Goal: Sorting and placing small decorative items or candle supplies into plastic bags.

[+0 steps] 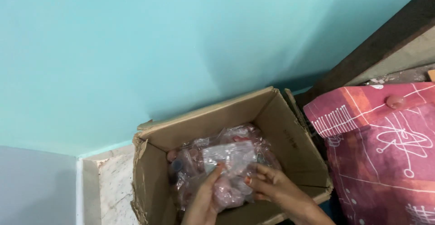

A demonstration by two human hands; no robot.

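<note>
An open brown cardboard box [281,116] stands on the floor by a turquoise wall. Inside it lie several clear plastic bags [235,136] with small reddish and dark pieces in them. My left hand [204,198] reaches in from below and its fingers grip the lower edge of a small clear plastic bag [229,157] on top of the pile. My right hand [274,186] holds the same bag at its right side, fingers curled on the plastic. Both hands are inside the box opening.
A red patterned cloth bundle [385,152] with white line designs sits right of the box. Behind it leans a dark wooden board [385,39]. A pale marble floor strip [111,179] shows left of the box, whose left corner is torn.
</note>
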